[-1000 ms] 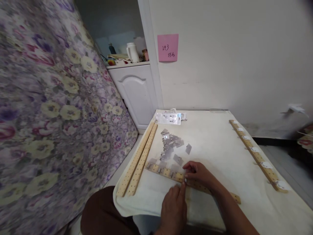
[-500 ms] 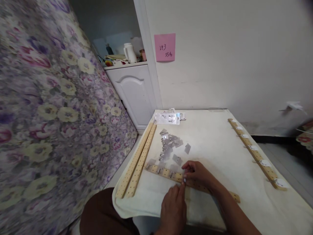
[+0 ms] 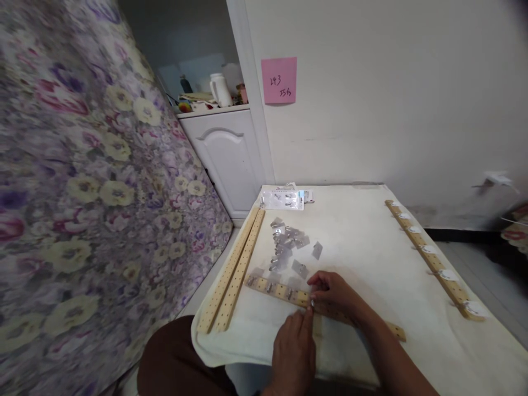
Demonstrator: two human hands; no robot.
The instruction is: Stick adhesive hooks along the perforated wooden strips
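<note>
A perforated wooden strip [image 3: 303, 298] lies slantwise across the near part of the table. Several metal hooks on clear square plates, such as one hook [image 3: 290, 293], sit along its left half. My right hand [image 3: 336, 292] bends over the strip, fingers curled around another metal hook [image 3: 312, 303] with its thumb against it. From the near side, my left hand [image 3: 293, 347] reaches in with fingers closed together, its index fingertip at that same hook. The left thumb is hidden. Beyond the strip lies a loose pile of clear-plated hooks [image 3: 284, 242].
Two bare perforated strips [image 3: 235, 269] lie side by side along the table's left edge. Another strip [image 3: 433, 258], carrying hooks with white round pieces, lies along the right edge. Clear packaging [image 3: 282, 199] rests at the back. A floral curtain [image 3: 103, 192] hangs at left.
The hands and the hook between them stay in almost the same place. The whole view has shifted very slightly.
</note>
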